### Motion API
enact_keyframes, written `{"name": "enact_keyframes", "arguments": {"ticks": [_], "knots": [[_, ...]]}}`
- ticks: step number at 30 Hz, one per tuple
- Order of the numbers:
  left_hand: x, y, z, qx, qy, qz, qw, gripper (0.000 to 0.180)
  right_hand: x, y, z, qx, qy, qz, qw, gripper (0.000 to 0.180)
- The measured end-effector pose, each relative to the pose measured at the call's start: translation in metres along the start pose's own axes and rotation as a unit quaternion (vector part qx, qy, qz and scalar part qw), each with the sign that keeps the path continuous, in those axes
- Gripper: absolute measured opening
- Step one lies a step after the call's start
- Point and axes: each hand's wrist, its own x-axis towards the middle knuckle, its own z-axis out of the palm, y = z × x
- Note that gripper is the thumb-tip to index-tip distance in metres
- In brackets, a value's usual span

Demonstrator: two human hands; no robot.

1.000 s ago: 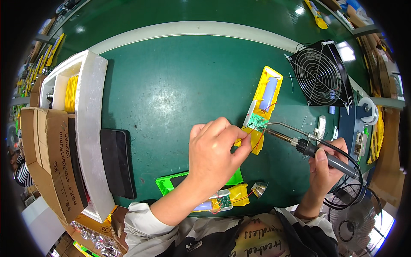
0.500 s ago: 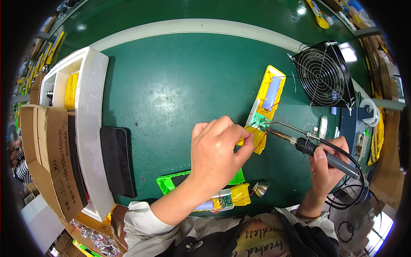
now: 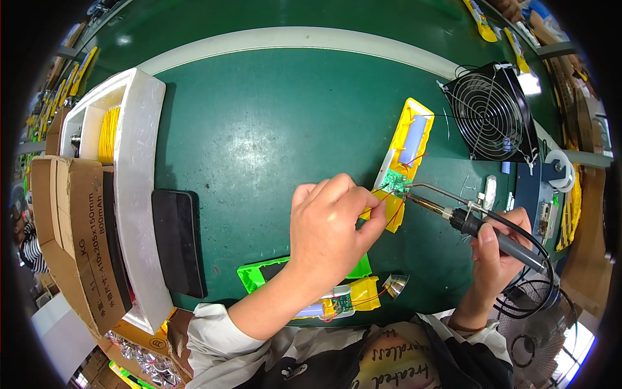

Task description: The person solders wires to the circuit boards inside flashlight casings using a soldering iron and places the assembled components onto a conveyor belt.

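Observation:
A yellow plastic housing (image 3: 394, 214) lies slantwise on the green bench, with a lilac cylindrical battery (image 3: 412, 141) and a small green circuit board (image 3: 394, 181) in it. At the board's near edge, my left hand (image 3: 334, 223) pinches a thin wire (image 3: 376, 191), its fingertips closed. My right hand (image 3: 495, 259) grips the grey handle of a soldering iron (image 3: 508, 247). The iron's tip and a curved metal tube (image 3: 431, 188) clamped to it meet at the board; whether the tip touches the joint is too small to tell.
Below my left forearm lie a green frame (image 3: 249, 277) and another yellow housing (image 3: 366, 293) wired to a reflector (image 3: 396, 285). A black fan (image 3: 489, 113) stands at the far right. On the left are a black phone-like slab (image 3: 178, 243), a white foam box (image 3: 139, 142) and a cardboard box (image 3: 84, 240).
Both hands and the soldering iron stay almost still at the board. At the far upper right, another yellow piece and a person's hand have come into view.

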Motion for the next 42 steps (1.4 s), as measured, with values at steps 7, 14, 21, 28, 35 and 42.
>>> {"name": "enact_keyframes", "arguments": {"ticks": [7,14,21,28,35,42], "knots": [[-0.005,0.003,-0.003,0.003,-0.007,0.001,1.000,0.012,-0.006,0.001,-0.010,0.007,0.043,-0.007,0.999,0.024],[-0.003,0.008,-0.005,-0.005,0.004,0.017,1.000,0.011,-0.020,0.007,-0.025,0.022,0.069,-0.002,0.997,0.022],[-0.006,0.002,-0.001,0.008,-0.014,0.031,0.999,0.007,-0.035,0.008,-0.039,0.041,0.102,0.011,0.994,0.019],[-0.009,0.008,-0.014,-0.055,-0.059,-0.018,0.997,0.024,-0.052,0.017,-0.062,0.086,0.125,0.004,0.988,0.016],[0.017,0.064,-0.002,0.220,-0.178,-0.047,0.958,0.059,-0.049,0.033,-0.078,0.155,0.143,0.000,0.977,0.016],[0.102,0.013,-0.009,0.322,-0.084,-0.038,0.942,0.035,-0.047,0.038,-0.079,0.188,0.159,0.023,0.969,0.015]]}}
